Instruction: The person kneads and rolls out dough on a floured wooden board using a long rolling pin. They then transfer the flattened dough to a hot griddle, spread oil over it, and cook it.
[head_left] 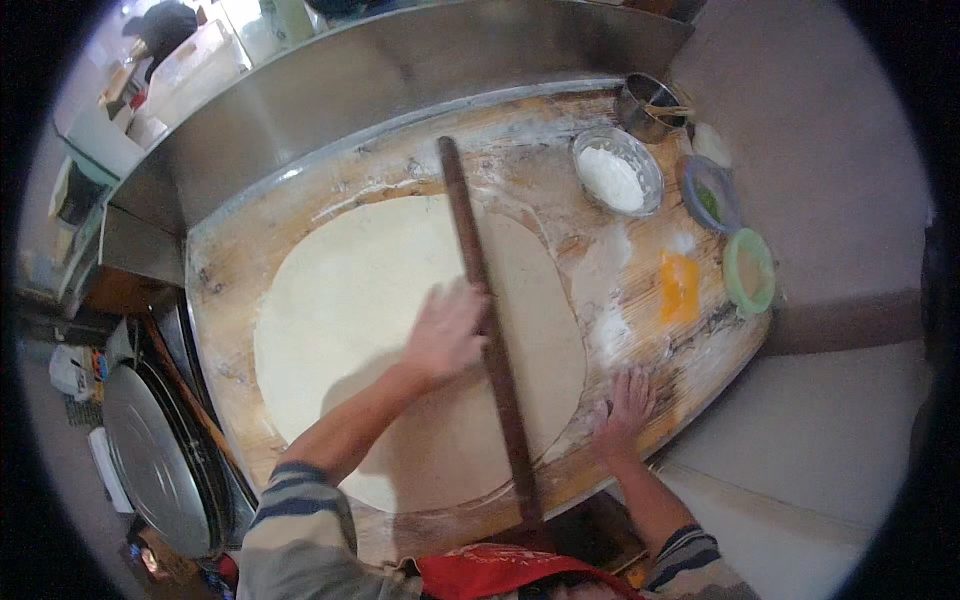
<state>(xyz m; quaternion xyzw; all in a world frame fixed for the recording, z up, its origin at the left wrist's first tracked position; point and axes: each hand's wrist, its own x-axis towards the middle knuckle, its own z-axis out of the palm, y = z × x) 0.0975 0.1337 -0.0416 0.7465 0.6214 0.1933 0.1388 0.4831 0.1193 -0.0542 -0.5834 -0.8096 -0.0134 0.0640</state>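
A large round sheet of pale dough [350,300] lies spread over the floured wooden board [225,330]. Across its right part runs a long dark wooden rolling pin [507,410], slanting from the far side to the near edge. At the pin's middle is my left hand [447,330], slightly blurred, its fingers against and partly over the wood. My right hand [626,408] lies palm down with fingers spread on the board, just right of the dough's edge and apart from the pin. It holds nothing.
On the right stand a bowl of white flour [612,180], a metal pot [650,108], a tub with green bits [710,195] and a green-rimmed tub [748,270]. A metal backsplash [400,70] borders the far side. Round metal pans [155,455] lean at the left.
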